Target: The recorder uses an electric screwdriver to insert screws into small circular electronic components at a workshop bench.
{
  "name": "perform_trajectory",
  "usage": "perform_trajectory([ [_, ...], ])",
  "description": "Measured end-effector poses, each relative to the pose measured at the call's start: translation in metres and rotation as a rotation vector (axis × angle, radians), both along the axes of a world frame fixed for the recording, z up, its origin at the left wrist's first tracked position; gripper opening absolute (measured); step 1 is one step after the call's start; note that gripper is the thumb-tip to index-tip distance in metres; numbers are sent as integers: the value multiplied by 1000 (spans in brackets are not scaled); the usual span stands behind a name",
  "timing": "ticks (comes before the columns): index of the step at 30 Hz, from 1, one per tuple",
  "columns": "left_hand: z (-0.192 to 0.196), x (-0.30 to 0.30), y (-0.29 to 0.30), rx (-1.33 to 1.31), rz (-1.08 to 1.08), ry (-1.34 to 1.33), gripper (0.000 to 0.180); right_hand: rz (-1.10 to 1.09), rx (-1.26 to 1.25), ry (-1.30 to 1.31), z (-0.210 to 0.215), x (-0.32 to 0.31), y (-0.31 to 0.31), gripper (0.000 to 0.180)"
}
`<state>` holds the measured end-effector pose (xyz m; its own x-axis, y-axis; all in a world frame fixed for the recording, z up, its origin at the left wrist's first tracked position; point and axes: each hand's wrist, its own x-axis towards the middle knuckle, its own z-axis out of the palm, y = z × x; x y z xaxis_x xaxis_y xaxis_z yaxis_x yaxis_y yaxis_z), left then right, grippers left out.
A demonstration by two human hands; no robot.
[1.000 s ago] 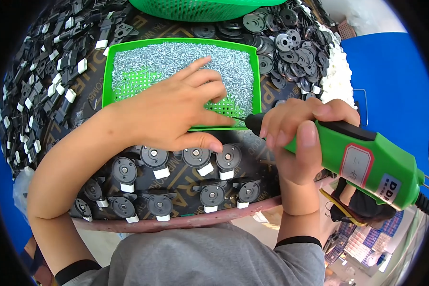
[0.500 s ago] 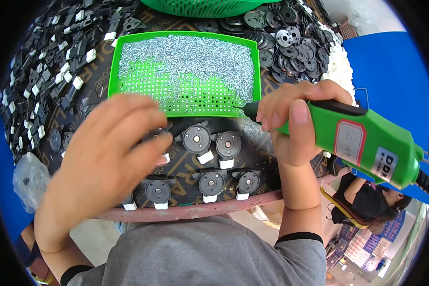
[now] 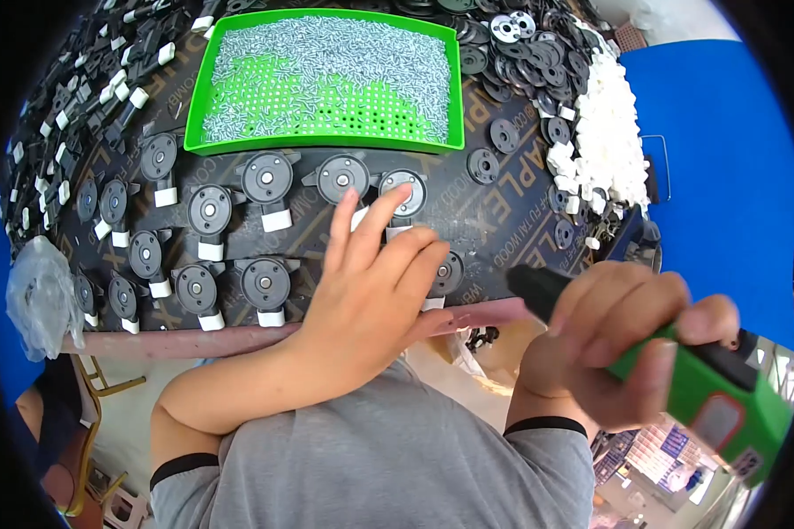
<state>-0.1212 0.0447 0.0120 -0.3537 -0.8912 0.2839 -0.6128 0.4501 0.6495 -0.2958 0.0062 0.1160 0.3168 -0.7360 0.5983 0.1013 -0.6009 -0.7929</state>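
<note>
Green plastic covers the electric screwdriver [image 3: 761, 416], and the right hand [image 3: 622, 344] has its grip closed around that body, the black nose pointing up and left near the surface's front edge. Half a second ago the nose was at the tray's near right corner; it has since come down toward the person. The left hand [image 3: 370, 286] has crossed from the left-hand pieces to the right end of the row. Two of its fingers stretch forward, set apart, one overlapping a disc assembly [image 3: 418, 196]; the others bend, and I cannot tell whether this grip holds anything.

That assembly sits at the right end of the back row: a dark grey round plate with a pale centre, black side arms and a white block, partly covered by the fingers. Thirteen such assemblies are visible, though the hand may hide more.

Beyond them, one green tray [image 3: 324, 142] holds silvery screws [image 3: 326, 44], too many to count, thinner toward the near side. Two loose discs [image 3: 504, 136] lie right of the tray, apart from a heap of dark discs [image 3: 543, 66]. Farther out are one heap of small white parts [image 3: 610, 141], scattered black brackets with white ends at left, and one clear plastic bag [image 3: 40, 295].
</note>
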Motion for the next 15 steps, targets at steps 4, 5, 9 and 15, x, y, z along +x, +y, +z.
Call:
perform_trajectory([
  [4, -10, -17, 1, -12, 5, -33, 60, 87, 53, -4, -20, -20, 15, 41],
  [5, -13, -19, 1, -9, -3, -33, 60, 79, 56, -4, -24, -18, 19, 41],
  [9, -15, -19, 3, -79, 83, -17, 49, -154, 56, -49, -35, -4, 27, 26],
  [15, -15, -20, -1, -50, 63, 30, 47, 54, 25, -67, -46, -20, 16, 38],
])
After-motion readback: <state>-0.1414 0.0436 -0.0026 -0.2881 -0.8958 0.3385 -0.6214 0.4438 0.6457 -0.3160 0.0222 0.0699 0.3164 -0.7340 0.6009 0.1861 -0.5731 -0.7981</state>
